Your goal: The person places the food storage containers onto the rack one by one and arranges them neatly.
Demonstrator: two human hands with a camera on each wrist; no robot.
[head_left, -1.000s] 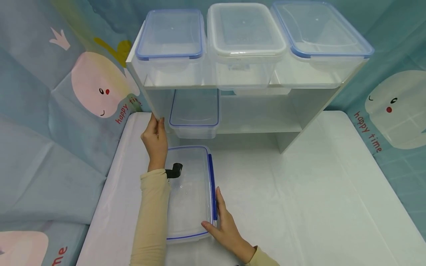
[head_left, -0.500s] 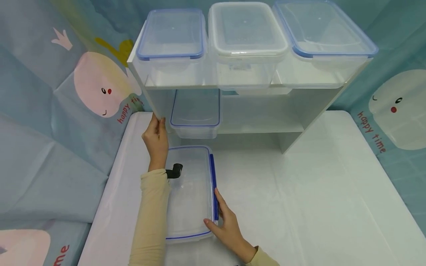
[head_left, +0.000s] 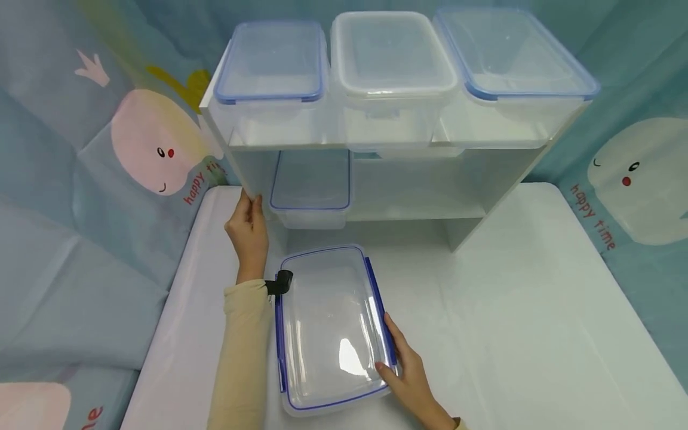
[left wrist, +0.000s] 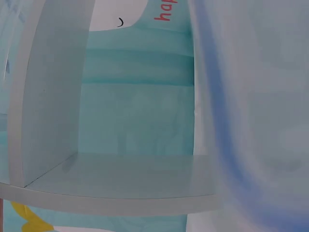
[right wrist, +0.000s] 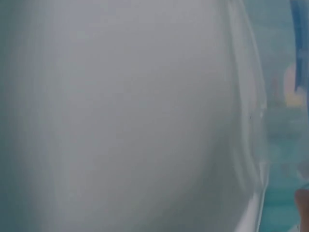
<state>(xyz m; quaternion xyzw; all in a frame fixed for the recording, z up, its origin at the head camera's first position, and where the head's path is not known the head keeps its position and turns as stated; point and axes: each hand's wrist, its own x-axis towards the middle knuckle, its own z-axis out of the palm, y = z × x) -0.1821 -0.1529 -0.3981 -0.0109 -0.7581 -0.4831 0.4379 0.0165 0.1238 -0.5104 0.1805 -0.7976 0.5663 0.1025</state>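
My left hand point(head_left: 249, 236) pinches the front edge of the white shelf unit's point(head_left: 414, 214) left side panel, thumb and fingers on either side of the board. Below the unit, a large clear plastic food container point(head_left: 328, 334) with a blue-lined lid and blue side clips sits slightly turned. My right hand point(head_left: 412, 379) grips its near right side, thumb over the lid's edge and fingers along the clip. In the left wrist view a blurred blue-edged lid point(left wrist: 285, 106) fills the right side. A blurred clear container wall point(right wrist: 135, 111) fills most of the right wrist view.
On the shelf top stand a blue-lidded container point(head_left: 271, 63), a white-lidded one point(head_left: 395, 54) and a wide blue-lidded one point(head_left: 516, 54). Another container point(head_left: 312, 185) sits on the middle shelf at left, jutting over its edge. A patterned curtain point(head_left: 639, 179) surrounds the white table point(head_left: 548, 334).
The large container has shifted right and toward me and turned slightly, its left clips now showing. My right hand has moved with it. My left hand stays on the shelf panel.
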